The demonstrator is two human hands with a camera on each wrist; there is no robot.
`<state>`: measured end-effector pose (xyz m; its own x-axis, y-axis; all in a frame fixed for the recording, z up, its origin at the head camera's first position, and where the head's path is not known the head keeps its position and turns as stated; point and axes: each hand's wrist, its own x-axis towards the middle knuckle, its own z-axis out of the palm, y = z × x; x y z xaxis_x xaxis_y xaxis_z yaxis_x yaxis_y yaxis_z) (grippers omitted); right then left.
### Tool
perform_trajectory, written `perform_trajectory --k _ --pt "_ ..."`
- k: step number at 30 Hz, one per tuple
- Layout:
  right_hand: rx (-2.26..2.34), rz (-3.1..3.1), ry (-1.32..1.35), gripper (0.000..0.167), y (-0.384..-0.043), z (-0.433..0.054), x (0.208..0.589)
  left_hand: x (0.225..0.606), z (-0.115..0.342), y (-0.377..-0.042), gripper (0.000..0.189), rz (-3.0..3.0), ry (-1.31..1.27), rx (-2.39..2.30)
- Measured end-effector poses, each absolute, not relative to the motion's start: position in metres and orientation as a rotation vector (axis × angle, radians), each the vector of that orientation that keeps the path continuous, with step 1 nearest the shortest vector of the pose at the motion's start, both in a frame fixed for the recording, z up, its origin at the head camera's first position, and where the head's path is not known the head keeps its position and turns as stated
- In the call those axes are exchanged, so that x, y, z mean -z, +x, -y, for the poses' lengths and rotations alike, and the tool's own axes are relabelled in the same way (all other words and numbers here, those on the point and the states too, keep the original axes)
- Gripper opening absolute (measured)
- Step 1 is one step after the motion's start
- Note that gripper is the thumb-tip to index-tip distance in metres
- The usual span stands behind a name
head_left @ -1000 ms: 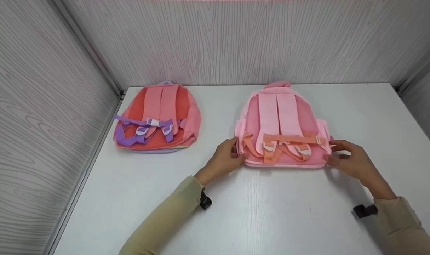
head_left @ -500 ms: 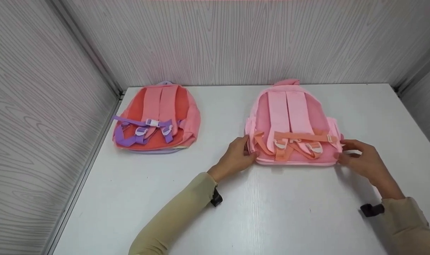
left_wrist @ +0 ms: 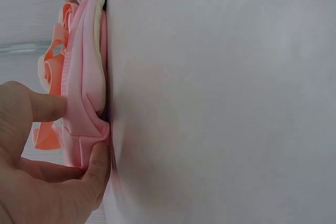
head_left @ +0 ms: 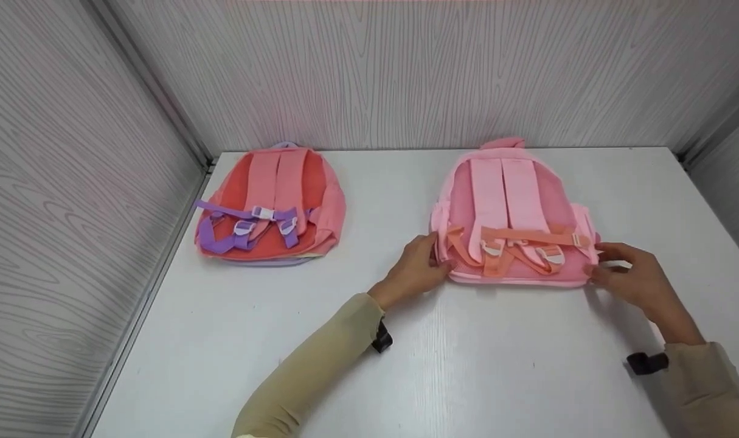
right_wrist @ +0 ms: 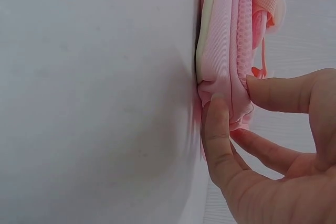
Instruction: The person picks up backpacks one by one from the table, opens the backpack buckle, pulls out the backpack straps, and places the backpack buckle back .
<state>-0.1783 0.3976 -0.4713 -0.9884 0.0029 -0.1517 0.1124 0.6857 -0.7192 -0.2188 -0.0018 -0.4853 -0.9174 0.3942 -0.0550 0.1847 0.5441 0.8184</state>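
A pink backpack [head_left: 491,194] lies on the white table with its shoulder straps and orange webbing facing up. My left hand [head_left: 415,267] pinches its lower left corner, thumb on the strap side and fingers along the side and underneath. At the lower right corner my right hand [head_left: 631,274] pinches it the same way. The left wrist view shows the backpack's pink bottom edge [left_wrist: 86,87] between thumb and fingers, close against the tabletop. In the right wrist view, fingertips [right_wrist: 216,111] press the bottom corner from the table side, with the thumb on the mesh back.
A coral-red backpack [head_left: 266,182] with purple webbing and white buckles lies strap side up at the back left. The white table [head_left: 375,377] ends at a grey wood-grain wall [head_left: 405,73] behind, with another panel [head_left: 59,213] on the left.
Both hands have slid the pink backpack to the right across the table, keeping their hold on its lower corners. The coral-red backpack has stayed in place.
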Motion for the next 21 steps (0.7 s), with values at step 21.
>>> perform_trajectory --k 21 --pt "1.218 -2.734 0.074 0.072 -0.18 -0.428 0.473 0.487 -0.024 -0.223 0.069 -2.52 0.429 -1.374"
